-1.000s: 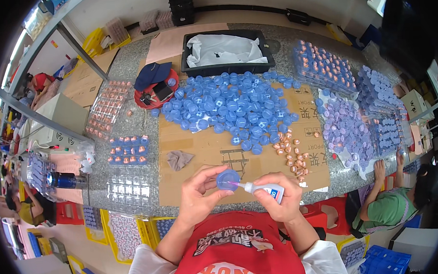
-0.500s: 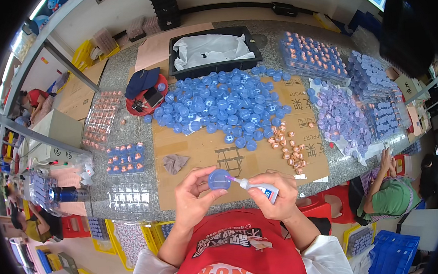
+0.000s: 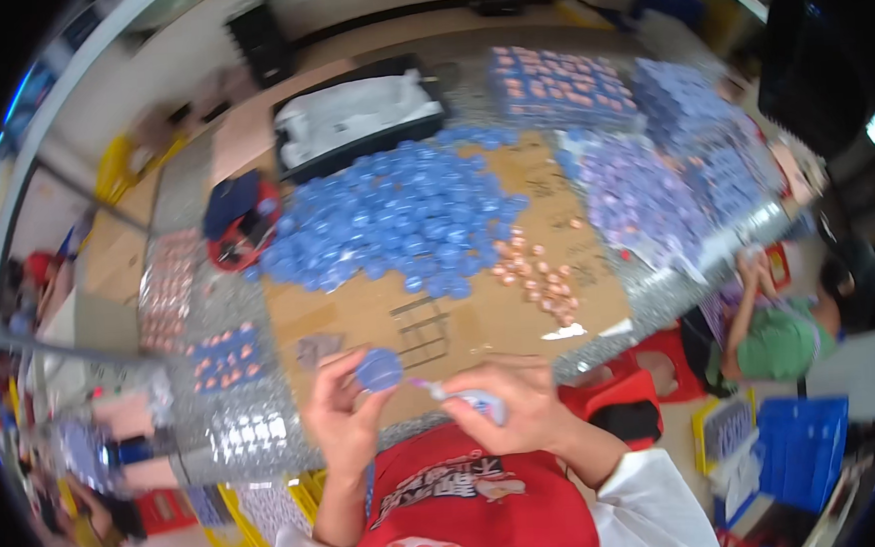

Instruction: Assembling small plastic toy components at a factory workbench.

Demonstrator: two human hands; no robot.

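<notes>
My left hand [image 3: 344, 412] pinches a round, translucent blue plastic piece [image 3: 378, 369] between thumb and fingers. In my right hand [image 3: 510, 401] is a small white glue bottle [image 3: 484, 405], tilted so that its thin purple-pink nozzle [image 3: 424, 385] points toward the blue piece. A gap separates the nozzle tip from the piece. Both hands are above the front part of a cardboard sheet [image 3: 481, 336]. Beyond them lies a large heap of similar blue pieces [image 3: 394, 211]. Several small orange-and-white pieces [image 3: 549, 287] lie scattered to the right of it.
A black bin [image 3: 350, 153] lined with white stands behind the heap. At left are a crumpled cloth [image 3: 319, 349], filled clear trays [image 3: 225, 358] and a red dish [image 3: 246, 247]. On the right are purple pieces [image 3: 638, 196] and stacked trays [image 3: 561, 85]. A person in green [image 3: 787, 337] sits at right.
The view has swung, shifting the table leftward and blurring the picture. The glue nozzle, at the blue piece before, has drawn away to the right. Both hands keep their hold.
</notes>
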